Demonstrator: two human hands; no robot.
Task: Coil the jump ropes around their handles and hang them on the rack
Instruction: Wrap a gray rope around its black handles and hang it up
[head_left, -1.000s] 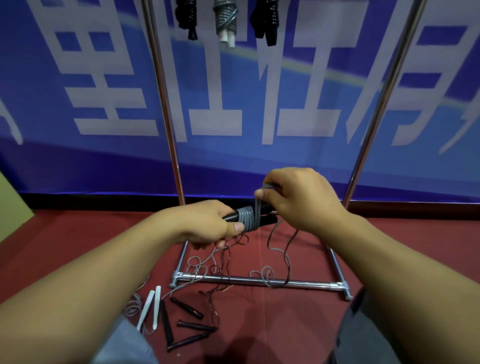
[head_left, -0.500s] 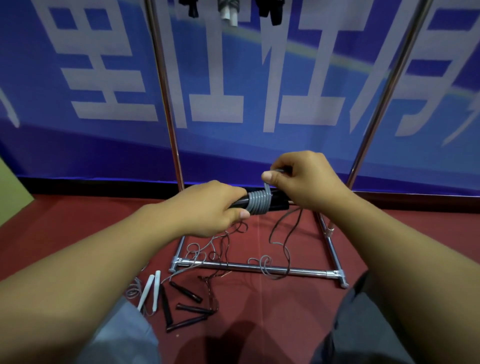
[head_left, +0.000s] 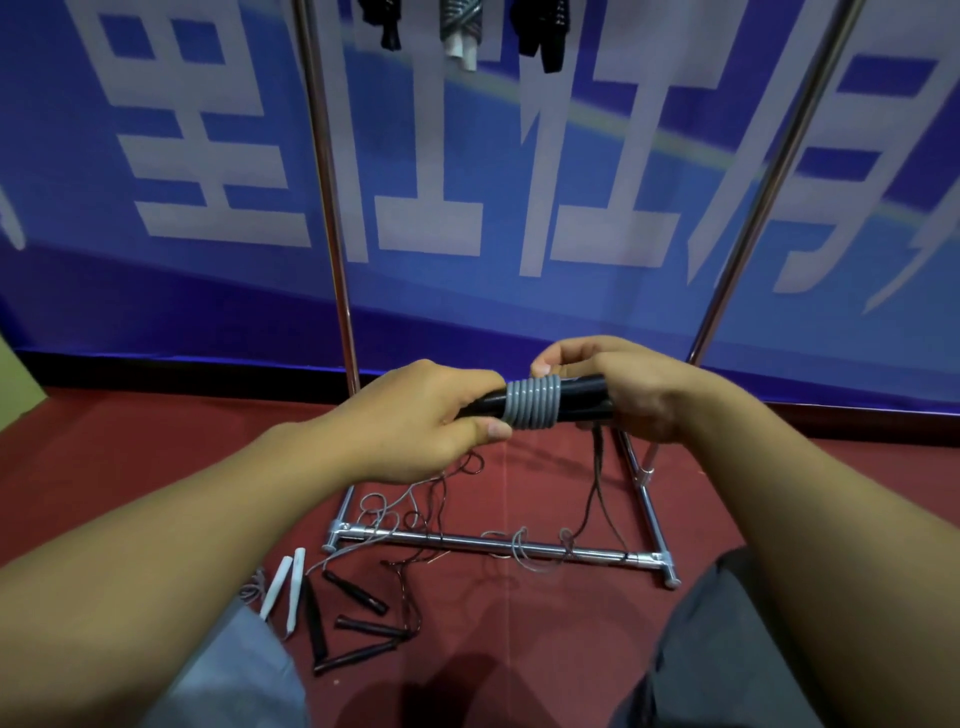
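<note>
Both hands' grip (head_left: 535, 402) clamps coiled handles above red floor (head_left: 519, 649), blue banner (head_left: 467, 291) behind.

**Blue Banner Over Red Floor**

Blue banner (head_left: 519, 171) with large pale characters, hung across the whole background. Below the banner, a dark baseboard strip (head_left: 156, 370), then red floor (head_left: 156, 441). Left of the banner's lower edge, a pale green panel (head_left: 15, 384).
</note>
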